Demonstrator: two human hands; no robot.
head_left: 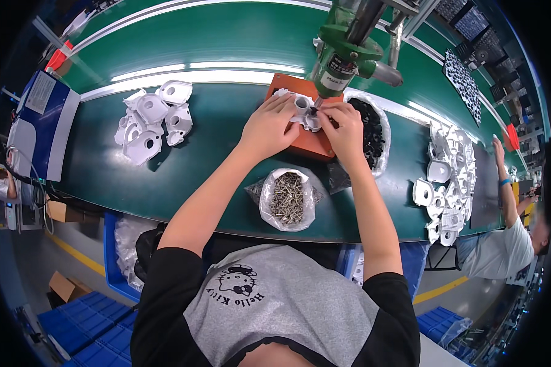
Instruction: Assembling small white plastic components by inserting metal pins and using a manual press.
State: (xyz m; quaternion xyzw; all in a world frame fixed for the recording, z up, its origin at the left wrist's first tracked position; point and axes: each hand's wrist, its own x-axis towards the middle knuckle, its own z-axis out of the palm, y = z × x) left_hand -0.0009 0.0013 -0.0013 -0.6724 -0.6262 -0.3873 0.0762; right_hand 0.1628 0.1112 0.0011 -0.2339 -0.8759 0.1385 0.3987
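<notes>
A white plastic housing (pixel 302 106) sits on an orange fixture block (pixel 313 147) at the middle of the bench. My left hand (pixel 269 125) grips the housing's left side, fingers over its far edge and thumb at its near edge. On the other side, my right hand (pixel 344 125) has thumb and forefinger pinched at a small black part (pixel 313 111) on the housing. Directly above hangs a green power screwdriver (pixel 340 64), its bit pointing down close to my right fingertips. The exact contact of bit and part is too small to tell.
An open bag of screws (pixel 288 199) stands near the front edge. Right of the fixture is a bag of black parts (pixel 373 131). White housings lie in a left pile (pixel 150 110) and a right pile (pixel 450 174). A co-worker (pixel 502 248) is at the far right.
</notes>
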